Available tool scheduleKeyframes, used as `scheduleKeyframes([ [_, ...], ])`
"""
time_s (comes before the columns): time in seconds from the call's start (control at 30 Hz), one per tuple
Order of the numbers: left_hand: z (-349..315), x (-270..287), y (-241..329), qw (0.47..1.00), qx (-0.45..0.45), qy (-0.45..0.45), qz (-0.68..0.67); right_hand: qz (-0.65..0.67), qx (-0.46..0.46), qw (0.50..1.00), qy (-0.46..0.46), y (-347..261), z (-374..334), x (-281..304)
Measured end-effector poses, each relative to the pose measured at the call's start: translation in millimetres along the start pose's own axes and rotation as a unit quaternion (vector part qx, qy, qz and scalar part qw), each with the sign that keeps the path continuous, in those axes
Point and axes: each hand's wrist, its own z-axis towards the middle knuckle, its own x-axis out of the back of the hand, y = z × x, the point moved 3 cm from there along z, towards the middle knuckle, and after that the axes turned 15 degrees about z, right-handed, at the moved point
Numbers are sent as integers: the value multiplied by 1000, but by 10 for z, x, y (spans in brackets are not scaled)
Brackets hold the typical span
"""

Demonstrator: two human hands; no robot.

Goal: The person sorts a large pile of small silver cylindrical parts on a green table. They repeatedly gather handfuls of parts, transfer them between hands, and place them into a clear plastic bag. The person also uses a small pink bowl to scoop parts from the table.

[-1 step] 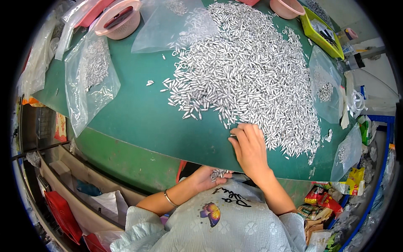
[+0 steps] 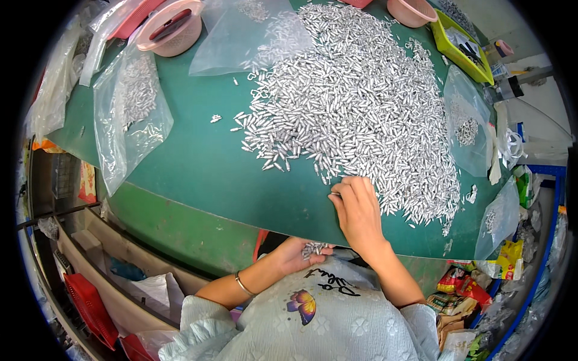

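Observation:
A broad pile of small silver spindle-shaped metal pieces (image 2: pixel 355 102) covers much of the green table (image 2: pixel 198 162). My right hand (image 2: pixel 357 210) rests at the pile's near edge, its fingers bent down and the thumb drawn in toward them. Whatever lies between those fingertips is too small and hidden to make out. Below the table's front edge, close to my body, my left hand (image 2: pixel 295 254) is turned palm up and cupped around several of the silver pieces (image 2: pixel 314 249).
Clear plastic bags with silver parts lie left (image 2: pixel 135 108), at the back (image 2: pixel 247 39) and right (image 2: pixel 466 123). Pink baskets (image 2: pixel 180 39) and a yellow-green tray (image 2: pixel 460 51) of tools stand toward the back. A drawer (image 2: pixel 126 271) and red basket (image 2: pixel 90 310) are at lower left.

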Motion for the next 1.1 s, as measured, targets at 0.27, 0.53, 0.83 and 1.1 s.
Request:
scheduleKeyframes([
  [0.27,-126,-99,84,991,47,122,-6,152,53,976,-145,-277,-304,37],
  [0.53,-73,25,28,998,55,4,14,-73,-5,997,35,80,88,36],
  [0.83,-47,20,40,998,37,-27,47,-69,-44,996,16,46,84,36],
  [1.1,-45,-35,44,994,13,-28,106,-82,-34,996,0,-1,44,61],
])
